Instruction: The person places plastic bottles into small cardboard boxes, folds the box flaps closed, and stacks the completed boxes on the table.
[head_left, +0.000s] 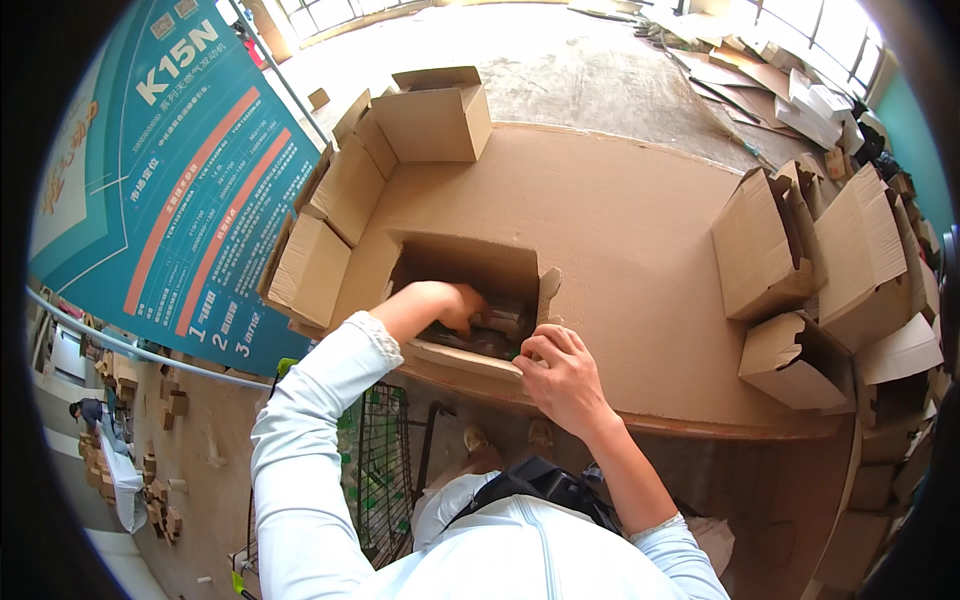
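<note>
near the front edge of the tabletop (620, 250), an open cardboard box (470, 270) sits with its flaps spread, and both hands work at it. the left hand (452, 305) is down inside the opening, fingers curled onto a dark object (500, 325) lying at the bottom; whether they fully grip it i cannot tell. that object's long axis seems to run left to right, stretching away from the left fingers toward the right side. the right hand (562, 375) rests on the box's near flap (462, 358), fingers (540, 345) bent over its edge, holding nothing else. more empty boxes (800, 260) crowd the tabletop's right edge.
</note>
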